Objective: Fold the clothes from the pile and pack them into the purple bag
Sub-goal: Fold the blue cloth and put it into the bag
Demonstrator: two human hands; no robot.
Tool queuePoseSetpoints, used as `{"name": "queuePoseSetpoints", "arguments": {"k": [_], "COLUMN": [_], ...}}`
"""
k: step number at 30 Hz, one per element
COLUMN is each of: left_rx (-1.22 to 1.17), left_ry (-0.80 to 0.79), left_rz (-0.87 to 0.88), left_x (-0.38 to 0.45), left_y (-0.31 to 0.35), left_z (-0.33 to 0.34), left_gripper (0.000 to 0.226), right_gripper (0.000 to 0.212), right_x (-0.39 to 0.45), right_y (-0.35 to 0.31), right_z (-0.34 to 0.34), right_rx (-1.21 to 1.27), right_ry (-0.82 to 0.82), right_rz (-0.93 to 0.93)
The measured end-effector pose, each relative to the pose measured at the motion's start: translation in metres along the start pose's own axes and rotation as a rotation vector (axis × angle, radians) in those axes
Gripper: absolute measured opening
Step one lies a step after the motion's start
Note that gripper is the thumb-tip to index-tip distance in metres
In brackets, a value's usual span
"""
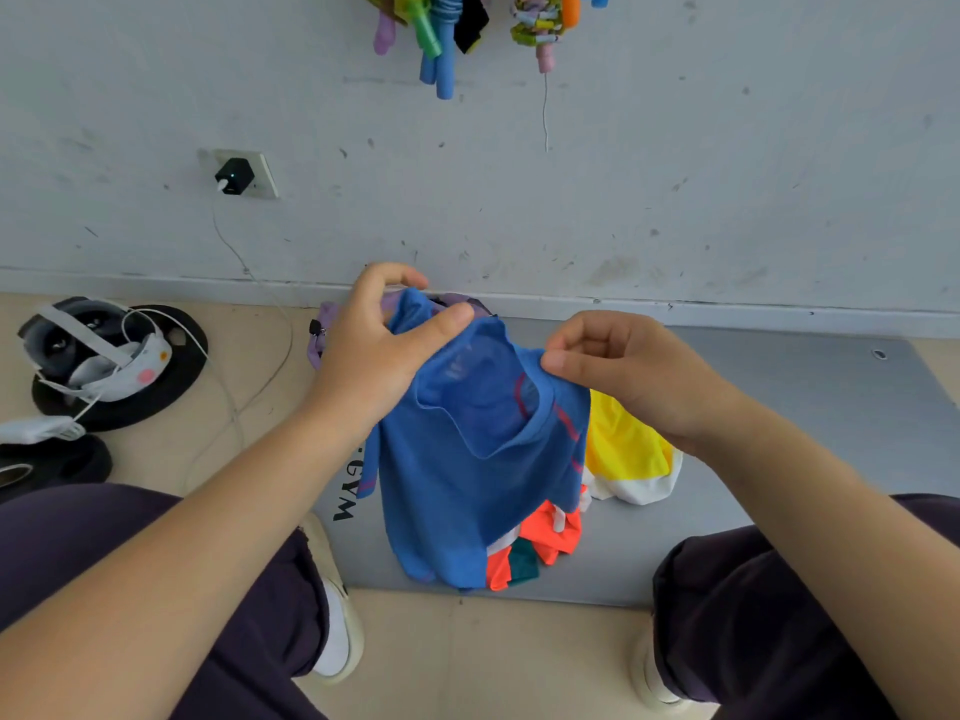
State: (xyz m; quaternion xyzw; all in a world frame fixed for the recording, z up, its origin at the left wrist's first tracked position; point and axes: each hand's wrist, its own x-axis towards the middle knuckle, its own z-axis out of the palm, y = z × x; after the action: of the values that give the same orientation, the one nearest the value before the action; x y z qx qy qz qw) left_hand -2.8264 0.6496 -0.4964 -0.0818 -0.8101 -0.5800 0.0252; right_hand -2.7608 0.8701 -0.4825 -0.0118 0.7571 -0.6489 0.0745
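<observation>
Fingers of the left hand and right hand pinch the blue shirt by its collar at frame centre, above the pile. It likely needs spreading flat, then folding; the purple bag peeks behind.

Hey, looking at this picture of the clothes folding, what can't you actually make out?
Head view only:
- Purple bag: mostly hidden behind the left hand and blue shirt; open or closed, can't tell.
- Pile under the shirt: only orange, teal and yellow bits show.
- Mat lettering: partly covered by the shirt.
- Hanging items: cut off by the top edge.
</observation>
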Motion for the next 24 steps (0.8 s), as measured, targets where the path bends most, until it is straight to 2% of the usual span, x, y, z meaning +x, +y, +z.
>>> {"name": "queuePoseSetpoints", "arguments": {"k": [1, 3, 5, 7, 12, 15, 17, 19, 21, 24], "left_rx": [-0.004, 0.035, 0.107, 0.084, -0.192, -0.136, -0.061, -0.014, 0.032, 0.050], "left_ry": [-0.022, -0.166, -0.385, -0.493, -0.422, -0.347, -0.326, -0.310, -0.312, -0.306], "left_rz": [0.062, 0.106, 0.051, -0.062, -0.165, -0.121, -0.054, 0.014, 0.083, 0.167], "left_x": [-0.002, -0.007, -0.014, -0.021, -0.022, -0.017, -0.014, -0.011, -0.011, -0.016], "left_y": [0.003, 0.006, 0.007, 0.007, 0.006, 0.009, 0.012, 0.012, 0.012, 0.017], "left_z": [-0.001, 0.001, 0.007, 0.012, 0.016, 0.009, 0.003, -0.003, -0.006, -0.006], "left_gripper": [0.031, 0.047, 0.066, 0.066, 0.010, 0.025, 0.027, 0.027, 0.028, 0.010], "right_gripper": [0.007, 0.006, 0.005, 0.005, 0.006, 0.019, 0.020, 0.017, 0.019, 0.030], "right_x": [-0.001, -0.002, -0.004, -0.005, -0.005, -0.003, -0.001, 0.001, 0.000, -0.002], "right_y": [-0.001, -0.003, -0.005, -0.006, -0.005, -0.004, 0.000, 0.005, 0.006, 0.004], "right_z": [0.001, 0.004, 0.007, 0.011, 0.013, 0.009, 0.005, 0.003, 0.005, 0.014], "right_rx": [0.003, 0.000, 0.000, 0.001, -0.024, -0.137, -0.359, -0.514, -0.528, -0.451], "right_ry": [0.015, 0.029, 0.024, 0.006, -0.002, -0.074, -0.119, -0.092, -0.023, 0.029], "right_rz": [-0.012, -0.037, -0.061, -0.082, -0.078, -0.011, 0.055, 0.087, 0.048, -0.116]}}
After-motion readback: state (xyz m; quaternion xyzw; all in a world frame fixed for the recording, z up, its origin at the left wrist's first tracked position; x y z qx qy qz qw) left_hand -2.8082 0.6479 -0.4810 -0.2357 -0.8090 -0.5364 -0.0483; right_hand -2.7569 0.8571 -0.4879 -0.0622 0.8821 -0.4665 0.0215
